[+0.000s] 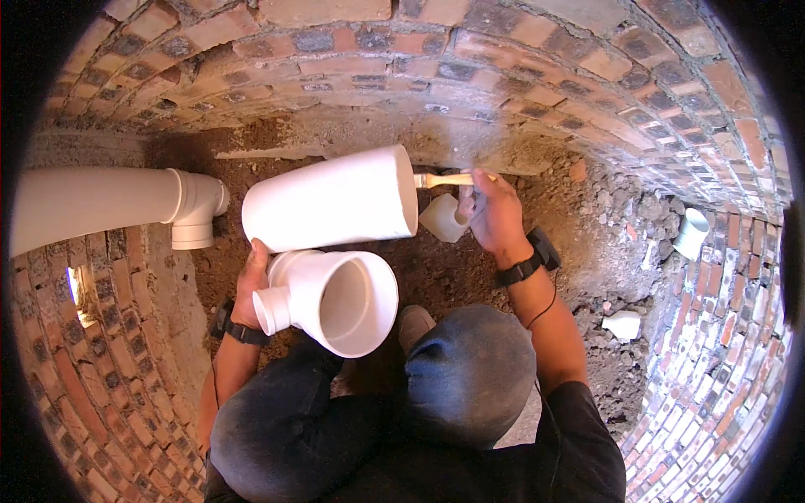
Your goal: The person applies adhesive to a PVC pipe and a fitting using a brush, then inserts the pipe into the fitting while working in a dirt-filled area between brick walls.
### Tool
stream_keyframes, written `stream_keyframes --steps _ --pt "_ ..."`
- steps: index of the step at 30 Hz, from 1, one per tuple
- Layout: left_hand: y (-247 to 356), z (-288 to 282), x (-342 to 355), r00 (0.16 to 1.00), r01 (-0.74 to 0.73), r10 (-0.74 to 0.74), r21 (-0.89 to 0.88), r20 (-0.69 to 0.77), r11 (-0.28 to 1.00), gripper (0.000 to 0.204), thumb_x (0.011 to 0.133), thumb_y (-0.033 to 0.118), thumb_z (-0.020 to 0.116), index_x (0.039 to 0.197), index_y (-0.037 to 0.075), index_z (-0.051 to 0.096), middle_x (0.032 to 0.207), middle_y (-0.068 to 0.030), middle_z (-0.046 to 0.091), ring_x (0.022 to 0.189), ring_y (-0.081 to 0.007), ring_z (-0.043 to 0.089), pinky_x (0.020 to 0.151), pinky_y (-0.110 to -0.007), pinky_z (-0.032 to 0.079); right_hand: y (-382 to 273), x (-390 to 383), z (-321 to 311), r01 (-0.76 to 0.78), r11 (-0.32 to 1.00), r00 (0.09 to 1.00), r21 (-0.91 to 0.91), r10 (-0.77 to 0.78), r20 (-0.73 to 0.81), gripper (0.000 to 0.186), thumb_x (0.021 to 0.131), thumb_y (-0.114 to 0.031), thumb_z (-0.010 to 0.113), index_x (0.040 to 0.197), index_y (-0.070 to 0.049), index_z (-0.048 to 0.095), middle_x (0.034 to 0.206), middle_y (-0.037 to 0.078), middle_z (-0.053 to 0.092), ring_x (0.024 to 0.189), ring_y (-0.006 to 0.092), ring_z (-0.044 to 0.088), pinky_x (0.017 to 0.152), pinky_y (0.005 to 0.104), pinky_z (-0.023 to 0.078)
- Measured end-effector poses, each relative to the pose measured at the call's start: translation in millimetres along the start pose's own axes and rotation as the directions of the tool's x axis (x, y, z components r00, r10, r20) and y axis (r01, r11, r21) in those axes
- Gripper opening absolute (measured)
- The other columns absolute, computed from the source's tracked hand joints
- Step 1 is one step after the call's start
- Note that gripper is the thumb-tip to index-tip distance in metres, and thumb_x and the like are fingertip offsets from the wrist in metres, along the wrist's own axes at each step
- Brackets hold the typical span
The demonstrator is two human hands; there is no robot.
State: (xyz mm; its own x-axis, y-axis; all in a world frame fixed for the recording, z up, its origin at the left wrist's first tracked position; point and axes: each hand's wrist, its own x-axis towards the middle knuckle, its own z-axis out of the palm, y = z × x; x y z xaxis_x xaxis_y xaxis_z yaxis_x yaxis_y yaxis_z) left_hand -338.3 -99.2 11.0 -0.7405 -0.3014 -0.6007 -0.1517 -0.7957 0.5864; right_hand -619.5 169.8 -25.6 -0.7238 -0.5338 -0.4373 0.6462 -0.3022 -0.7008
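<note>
A wide white plastic pipe (pixel 331 197) lies nearly level in front of me, its right end tilted slightly up. Just below it, over my legs, is a white tee-shaped pipe fitting (pixel 373 289) with a small side branch; its wide mouth faces toward me. My left hand (pixel 251 285) is closed at the fitting's left side, thumb against the pipe's lower edge, other fingers mostly hidden. Between the fingers of my right hand (pixel 496 210) is a wooden-handled paintbrush (pixel 444 179), its head at the pipe's right end. A small whitish container (pixel 443 220) sits beside those fingers; whether they grip it is unclear.
A large pale pipe with an elbow (pixel 194 210) comes in from the left. Brick walls (pixel 352 50) curve around the dirt floor (pixel 587 251). Rubble lies at right, with a pale cylindrical piece (pixel 692 234) and a white scrap (pixel 622 325). My bent knees (pixel 474 373) are close below.
</note>
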Motion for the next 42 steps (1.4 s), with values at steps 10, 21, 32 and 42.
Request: stream_keyframes --steps 10,21,32,42 --pt "-4 8 -3 1.000 -0.004 0.006 0.097 -0.020 0.995 0.051 0.101 0.045 0.051 0.134 0.006 0.050 0.122 -0.0154 0.064 0.107 -0.0267 0.067 0.090 -0.044 0.057 -80 -27 43 0.496 0.570 0.867 -0.655 -0.369 0.336 0.020 0.098 -0.018 0.061 0.103 -0.001 0.069 0.079 0.001 0.063 0.070 0.0083 0.054 0.063 0.0240 0.045" --pt "-5 6 1 0.997 -0.058 0.046 0.183 0.069 0.981 0.047 0.104 0.042 0.046 0.133 0.005 0.051 0.120 -0.0156 0.065 0.104 -0.0266 0.068 0.090 -0.042 0.057 -85 -32 57 0.470 0.459 0.867 -0.754 -0.399 0.298 0.017 0.097 -0.016 0.064 0.100 0.000 0.069 0.085 0.005 0.067 0.077 0.0102 0.058 0.071 0.0263 0.048" --pt "6 19 0 0.999 -0.033 0.034 0.078 -0.013 0.996 0.054 0.103 0.046 0.044 0.138 0.004 0.044 0.126 -0.0185 0.061 0.109 -0.0289 0.065 0.092 -0.045 0.056 -68 -72 52 0.606 0.451 0.794 -0.656 -0.397 0.460 0.019 0.097 -0.017 0.064 0.100 0.001 0.068 0.087 0.009 0.067 0.078 0.0145 0.061 0.071 0.0285 0.049" --pt "12 -7 9 0.998 0.024 -0.017 -0.100 0.066 0.995 0.065 0.102 0.051 0.043 0.144 0.003 0.036 0.125 -0.0205 0.060 0.107 -0.0293 0.067 0.089 -0.042 0.059 -12 -43 5 0.340 0.788 0.938 -0.512 -0.322 0.128 0.023 0.098 -0.020 0.063 0.106 0.001 0.067 0.080 0.005 0.063 0.069 0.0111 0.055 0.063 0.0268 0.045"
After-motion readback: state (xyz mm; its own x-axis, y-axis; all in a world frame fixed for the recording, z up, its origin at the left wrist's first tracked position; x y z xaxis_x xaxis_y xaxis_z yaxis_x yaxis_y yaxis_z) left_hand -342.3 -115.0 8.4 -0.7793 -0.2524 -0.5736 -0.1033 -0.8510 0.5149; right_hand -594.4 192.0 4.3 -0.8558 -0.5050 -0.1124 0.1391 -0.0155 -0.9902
